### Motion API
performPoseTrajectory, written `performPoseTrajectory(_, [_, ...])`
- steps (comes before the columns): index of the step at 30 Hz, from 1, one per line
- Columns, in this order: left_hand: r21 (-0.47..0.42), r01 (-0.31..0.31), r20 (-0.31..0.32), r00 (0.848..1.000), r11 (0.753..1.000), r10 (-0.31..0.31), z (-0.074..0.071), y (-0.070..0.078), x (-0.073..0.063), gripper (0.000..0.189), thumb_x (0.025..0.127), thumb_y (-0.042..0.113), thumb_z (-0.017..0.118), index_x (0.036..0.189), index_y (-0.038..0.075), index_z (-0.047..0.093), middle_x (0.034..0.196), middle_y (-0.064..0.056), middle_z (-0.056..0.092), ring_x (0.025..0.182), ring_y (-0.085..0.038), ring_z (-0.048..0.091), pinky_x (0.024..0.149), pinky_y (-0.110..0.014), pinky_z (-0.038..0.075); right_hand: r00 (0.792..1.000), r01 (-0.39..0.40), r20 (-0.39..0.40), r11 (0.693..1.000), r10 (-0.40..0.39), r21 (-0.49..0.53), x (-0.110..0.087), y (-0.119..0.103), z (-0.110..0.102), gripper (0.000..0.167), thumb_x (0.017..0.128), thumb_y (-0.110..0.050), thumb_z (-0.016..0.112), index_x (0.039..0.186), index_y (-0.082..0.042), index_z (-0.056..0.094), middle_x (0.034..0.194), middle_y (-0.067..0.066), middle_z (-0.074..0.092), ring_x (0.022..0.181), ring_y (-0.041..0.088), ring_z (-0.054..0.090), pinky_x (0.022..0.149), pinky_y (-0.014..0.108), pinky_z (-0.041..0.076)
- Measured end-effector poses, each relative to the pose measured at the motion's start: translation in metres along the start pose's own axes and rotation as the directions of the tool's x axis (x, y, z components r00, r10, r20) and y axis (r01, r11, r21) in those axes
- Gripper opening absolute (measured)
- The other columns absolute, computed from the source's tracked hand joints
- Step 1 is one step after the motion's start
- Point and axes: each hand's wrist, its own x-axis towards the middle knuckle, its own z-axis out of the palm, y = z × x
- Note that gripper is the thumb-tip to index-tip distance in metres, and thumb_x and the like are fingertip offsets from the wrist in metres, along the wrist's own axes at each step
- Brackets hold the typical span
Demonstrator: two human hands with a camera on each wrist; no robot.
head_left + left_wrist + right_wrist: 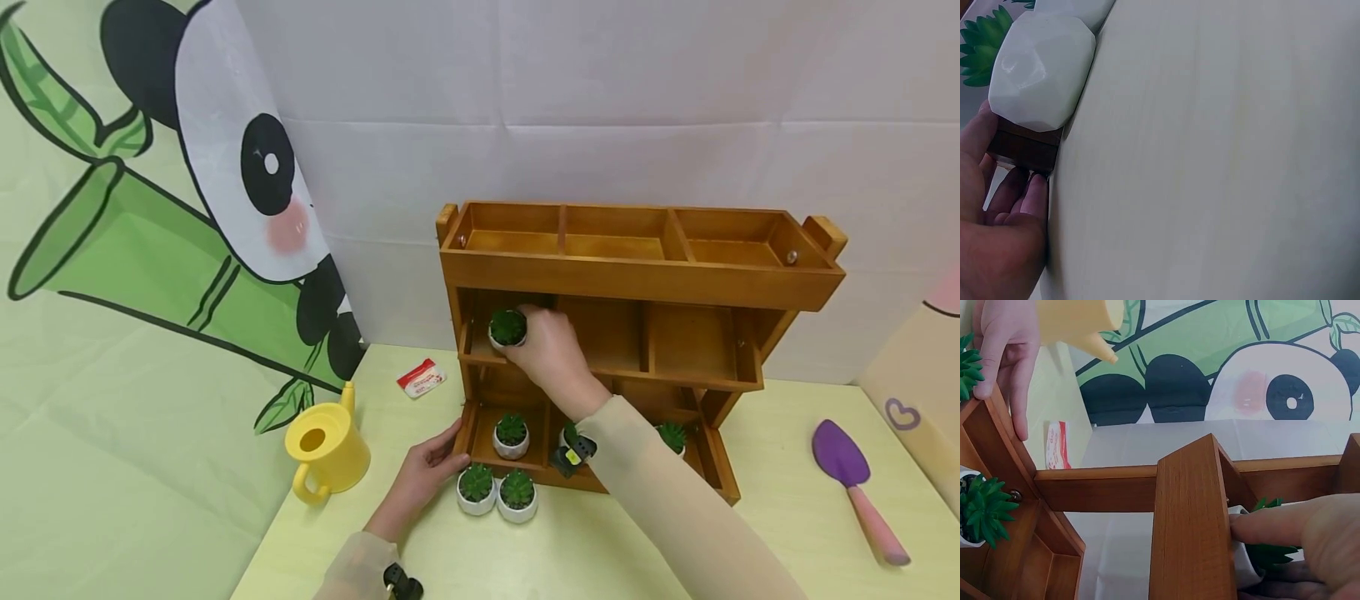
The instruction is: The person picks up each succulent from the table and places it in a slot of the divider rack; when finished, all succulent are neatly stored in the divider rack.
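And here a potted succulent (507,327) is held at the left compartment of the wooden shelf's (637,275) middle tier, clamped in the grip of the right hand (551,350); whether its base is resting there cannot be told. Down below, the bottom tier's front left corner is gripped by the left hand (423,471), fingers along the side. Two front succulents (517,497) are stood side by side on the bench (600,558); three lower succulents (511,437) are housed in the bottom tier. Off left, a yellow watering can (337,450) is seen.
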Motion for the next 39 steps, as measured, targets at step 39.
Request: performPoseTrajectory(39, [0.028,-0.002,0.005,1.0,1.0,0.002,0.0,0.002,-0.001,0.063,0.097,0.019,0.077,0.156,0.021,0.053,0.159,-0.004,0.047,0.144,-0.029,0.047,0.113,-0.04,0.044,0.991,0.118,-0.081,0.981,-0.106,0.156,-0.044,0.017,-0.002,0.073,0.086,-0.021,0.089,0.148,0.0,0.056,0.143,0.017,0.062,0.127,0.035,0.062,0.104,0.048,0.054])
